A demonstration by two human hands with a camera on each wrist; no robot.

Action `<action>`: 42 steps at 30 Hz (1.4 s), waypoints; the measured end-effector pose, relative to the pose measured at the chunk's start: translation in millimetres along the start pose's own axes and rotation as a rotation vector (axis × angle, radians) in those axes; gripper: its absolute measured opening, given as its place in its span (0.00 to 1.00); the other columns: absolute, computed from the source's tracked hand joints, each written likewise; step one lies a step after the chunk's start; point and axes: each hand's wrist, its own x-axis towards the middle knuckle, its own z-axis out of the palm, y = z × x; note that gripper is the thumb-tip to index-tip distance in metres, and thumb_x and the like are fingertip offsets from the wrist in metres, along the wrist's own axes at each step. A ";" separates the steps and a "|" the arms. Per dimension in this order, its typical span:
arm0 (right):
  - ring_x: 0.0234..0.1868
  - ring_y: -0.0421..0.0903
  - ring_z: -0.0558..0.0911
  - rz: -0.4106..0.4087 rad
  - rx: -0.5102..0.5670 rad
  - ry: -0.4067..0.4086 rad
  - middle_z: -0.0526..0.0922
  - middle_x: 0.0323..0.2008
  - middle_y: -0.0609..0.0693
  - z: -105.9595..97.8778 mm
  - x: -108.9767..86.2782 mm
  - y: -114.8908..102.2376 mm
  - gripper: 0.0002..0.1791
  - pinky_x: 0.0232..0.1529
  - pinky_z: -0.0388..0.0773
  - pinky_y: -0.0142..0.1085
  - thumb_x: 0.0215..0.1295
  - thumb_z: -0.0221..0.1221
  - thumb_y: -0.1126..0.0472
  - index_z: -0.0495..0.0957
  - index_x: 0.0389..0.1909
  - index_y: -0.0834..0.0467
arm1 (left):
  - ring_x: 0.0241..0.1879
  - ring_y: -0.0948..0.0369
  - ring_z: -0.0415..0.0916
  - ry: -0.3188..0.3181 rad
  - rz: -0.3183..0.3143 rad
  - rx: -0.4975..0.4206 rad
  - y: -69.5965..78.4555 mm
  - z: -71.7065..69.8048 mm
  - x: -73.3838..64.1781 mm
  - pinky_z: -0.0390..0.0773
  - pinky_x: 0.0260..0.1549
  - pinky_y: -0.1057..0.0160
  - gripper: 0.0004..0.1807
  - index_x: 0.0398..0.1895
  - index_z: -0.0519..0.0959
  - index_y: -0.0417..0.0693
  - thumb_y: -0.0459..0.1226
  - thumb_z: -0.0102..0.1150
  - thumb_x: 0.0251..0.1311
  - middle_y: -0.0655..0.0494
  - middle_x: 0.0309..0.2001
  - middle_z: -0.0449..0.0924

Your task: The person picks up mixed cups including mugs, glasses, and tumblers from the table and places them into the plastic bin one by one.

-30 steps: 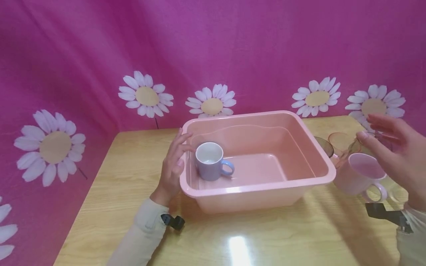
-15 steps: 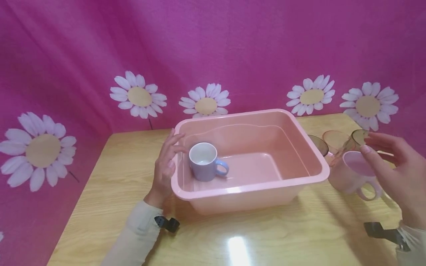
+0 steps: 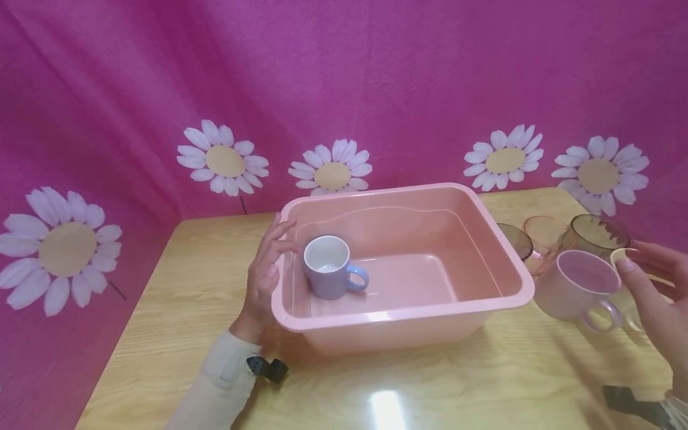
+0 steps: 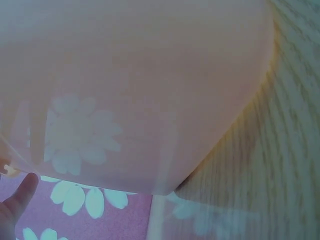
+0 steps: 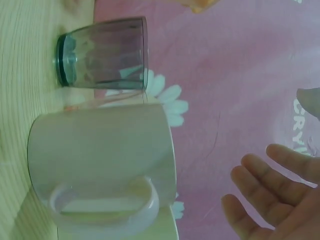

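The left grip, unclenched, rests at the left of the tub, presumably steadying it; the right grip, released, hovers by the yellow mug.

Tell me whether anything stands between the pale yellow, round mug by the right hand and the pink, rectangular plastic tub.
A pale pink, round, handled mug stands between the yellow mug and the tub; the tub's right wall also bars a level path in.

I see the mug nearest, its handle facing me, a yellowish cup partly behind it. A tinted glass stands on the table. The right hand, fingers slightly spread, shows clear of the mug against pink cloth.
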 end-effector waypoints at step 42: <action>0.29 0.24 0.73 0.268 -0.054 -0.070 0.76 0.23 0.22 -13.0 -10.8 29.9 0.14 0.30 0.64 0.14 0.64 0.58 0.62 0.76 0.30 0.34 | 0.72 0.40 0.46 0.003 0.016 0.020 5.5 -11.0 -4.4 0.45 0.70 0.42 0.22 0.38 0.72 0.34 0.43 0.32 0.59 0.41 0.64 0.67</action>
